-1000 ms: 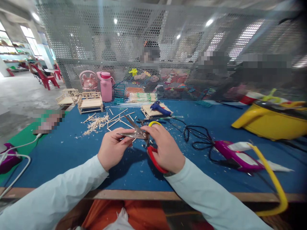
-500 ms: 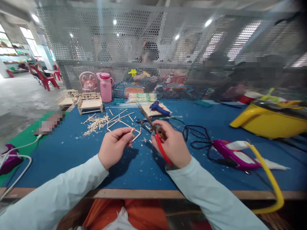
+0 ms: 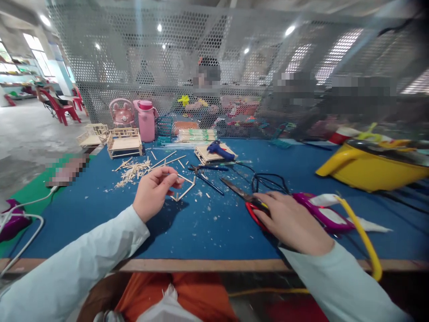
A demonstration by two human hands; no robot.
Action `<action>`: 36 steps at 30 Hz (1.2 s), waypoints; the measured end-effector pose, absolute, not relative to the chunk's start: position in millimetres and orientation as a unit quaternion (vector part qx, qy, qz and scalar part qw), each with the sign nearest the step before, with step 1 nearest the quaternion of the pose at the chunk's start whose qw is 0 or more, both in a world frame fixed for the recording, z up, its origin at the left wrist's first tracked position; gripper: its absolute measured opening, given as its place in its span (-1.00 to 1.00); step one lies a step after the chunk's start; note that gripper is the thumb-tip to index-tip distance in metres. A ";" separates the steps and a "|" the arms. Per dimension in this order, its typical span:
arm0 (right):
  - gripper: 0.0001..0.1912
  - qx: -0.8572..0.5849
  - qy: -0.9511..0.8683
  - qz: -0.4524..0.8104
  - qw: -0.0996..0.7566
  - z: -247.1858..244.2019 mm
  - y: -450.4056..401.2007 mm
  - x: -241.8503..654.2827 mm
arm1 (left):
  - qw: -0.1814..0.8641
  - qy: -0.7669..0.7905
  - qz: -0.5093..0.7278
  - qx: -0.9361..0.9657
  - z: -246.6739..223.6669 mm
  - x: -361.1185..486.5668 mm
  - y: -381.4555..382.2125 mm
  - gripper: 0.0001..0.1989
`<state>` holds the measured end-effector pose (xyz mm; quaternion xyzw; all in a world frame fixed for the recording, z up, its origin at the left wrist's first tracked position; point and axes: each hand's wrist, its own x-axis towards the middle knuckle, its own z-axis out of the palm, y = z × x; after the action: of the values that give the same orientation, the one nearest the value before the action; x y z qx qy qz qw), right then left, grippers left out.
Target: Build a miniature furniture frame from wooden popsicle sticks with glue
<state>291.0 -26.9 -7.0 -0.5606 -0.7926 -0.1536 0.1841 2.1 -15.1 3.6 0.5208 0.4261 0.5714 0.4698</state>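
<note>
My left hand (image 3: 154,191) is closed in a pinch above the blue table, its thumb and fingers around a short wooden stick that is mostly hidden. Just past the fingertips lies a frame of thin wooden sticks (image 3: 186,192), partly covered by that hand. Further right, my right hand (image 3: 295,220) is closed over the handles of the red-handled scissors (image 3: 237,188). The scissors are low at the tabletop, their blades directed forward and left. Between the hands, beyond the scissors' tip, rest blue-handled pliers (image 3: 211,182).
A pile of stick offcuts (image 3: 132,172), small wooden furniture models (image 3: 124,144) and a pink bottle (image 3: 146,123) are at the left. A blue glue gun (image 3: 221,150) lies on a wooden panel. At right are a purple glue gun (image 3: 318,212), cables and a yellow container (image 3: 372,167).
My right hand has moved right and down with the scissors, from the air to the tabletop, uncovering the pliers. My left hand has shifted slightly left and up, still pinched.
</note>
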 end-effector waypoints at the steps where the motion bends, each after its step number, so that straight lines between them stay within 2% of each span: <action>1: -0.74 -0.550 -0.794 -0.160 0.204 1.5 -27.3 280.6 | 0.452 0.427 0.564 0.544 3.2 0.3 -13.1 -0.75; 2: -0.74 -0.531 -0.802 -0.139 0.236 10.6 -27.0 267.7 | 0.429 0.420 0.558 0.573 2.7 -1.5 -11.1 -0.78; 4: -0.75 -0.487 -0.830 -0.010 0.272 26.0 -22.1 237.3 | 0.377 0.401 0.554 0.625 1.3 -5.0 -7.5 -0.85; 8: -0.70 -0.369 -0.832 0.316 0.266 31.5 4.2 181.2 | 0.324 0.390 0.563 0.653 -3.6 -8.7 -4.1 -0.93; 11: -0.72 -0.323 -0.791 0.436 0.283 20.4 20.5 160.9 | 0.312 0.398 0.555 0.660 -7.7 -8.3 -4.0 -0.94; 15: -0.72 -0.338 -0.767 0.458 0.294 5.8 24.8 160.6 | 0.331 0.407 0.533 0.664 -9.6 -8.9 -1.1 -0.88; 18: -0.86 -0.388 -0.751 0.454 0.281 -3.5 25.1 165.1 | 0.386 0.439 0.512 0.629 -10.1 -15.8 5.5 -0.68; 20: -0.92 -0.413 -0.738 0.463 0.268 -9.2 26.2 165.9 | 0.406 0.458 0.457 0.646 -12.5 -23.0 9.8 -0.63; 26: -0.92 -0.425 -0.727 0.456 0.289 -19.7 29.1 159.2 | 0.274 0.452 0.278 0.802 -26.4 -34.6 13.1 -0.42; 31: -0.93 -0.433 -0.712 0.481 0.272 -21.9 31.3 158.0 | 0.245 0.434 0.260 0.827 -30.1 -31.7 17.1 -0.49; 36: -0.92 -0.425 -0.778 0.381 0.264 -17.0 34.8 169.8 | 0.244 0.428 0.265 0.829 -30.4 -31.1 23.3 -0.58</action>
<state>169.8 34.8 -17.0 -0.4245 -0.7778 0.3808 0.2642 -31.1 23.3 -30.4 0.8291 0.4275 0.2653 0.2437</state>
